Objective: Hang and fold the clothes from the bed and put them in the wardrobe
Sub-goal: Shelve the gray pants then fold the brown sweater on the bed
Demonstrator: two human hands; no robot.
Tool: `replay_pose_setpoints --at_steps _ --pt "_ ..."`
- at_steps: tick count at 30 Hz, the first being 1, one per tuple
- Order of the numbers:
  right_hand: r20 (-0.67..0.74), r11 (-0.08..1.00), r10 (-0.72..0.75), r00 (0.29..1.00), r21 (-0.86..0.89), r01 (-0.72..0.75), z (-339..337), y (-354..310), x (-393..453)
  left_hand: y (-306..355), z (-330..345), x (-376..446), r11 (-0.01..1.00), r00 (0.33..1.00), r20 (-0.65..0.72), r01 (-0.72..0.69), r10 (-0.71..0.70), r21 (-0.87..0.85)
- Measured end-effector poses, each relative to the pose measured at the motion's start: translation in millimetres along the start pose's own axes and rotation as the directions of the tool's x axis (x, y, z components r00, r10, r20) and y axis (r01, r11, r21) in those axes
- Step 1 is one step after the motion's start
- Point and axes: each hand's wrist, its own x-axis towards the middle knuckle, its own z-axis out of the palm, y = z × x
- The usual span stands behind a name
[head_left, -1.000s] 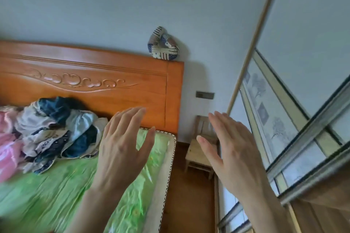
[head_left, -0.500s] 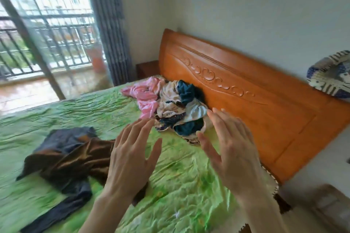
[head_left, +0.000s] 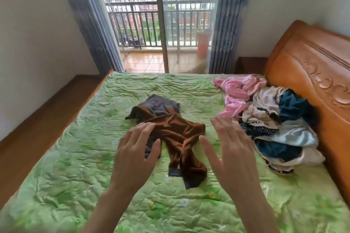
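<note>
A crumpled brown and dark grey garment (head_left: pixel 176 130) lies in the middle of the green bed cover (head_left: pixel 75 157). A pile of clothes (head_left: pixel 274 119), pink, white, teal and pale blue, sits by the headboard on the right. My left hand (head_left: pixel 136 153) hovers above the garment's left part with fingers spread and holds nothing. My right hand (head_left: pixel 231 149) is raised to the garment's right, fingers straight, also empty. The wardrobe is out of view.
An orange wooden headboard (head_left: pixel 312 73) bounds the bed on the right. Beyond the bed's far edge are a glass balcony door (head_left: pixel 161 24) and grey-blue curtains (head_left: pixel 91 24). A strip of wooden floor (head_left: pixel 37 115) runs along the left side.
My view has swung left from the wardrobe side and headboard to the whole bed and balcony door. Both hands stay raised and open; they now hover around the brown garment.
</note>
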Motion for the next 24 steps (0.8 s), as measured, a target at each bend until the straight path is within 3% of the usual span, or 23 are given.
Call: replay_pose_setpoints --at_steps 10,18,24 --pt "0.095 0.999 -0.049 0.994 0.025 0.047 79.8 -60.0 32.6 -100.0 -3.9 5.6 0.994 0.994 -0.003 0.112 -0.112 0.004" --pt "0.094 0.984 0.177 0.98 -0.041 -0.173 151.7 -99.0 51.6 -204.5 20.6 45.5 0.996 0.991 0.13 -0.022 0.033 -0.086" --pt "0.104 0.937 0.344 0.933 -0.093 -0.335 186.2 -86.9 36.7 -244.1 84.9 70.3 0.98 0.96 0.232 -0.119 0.155 -0.161"
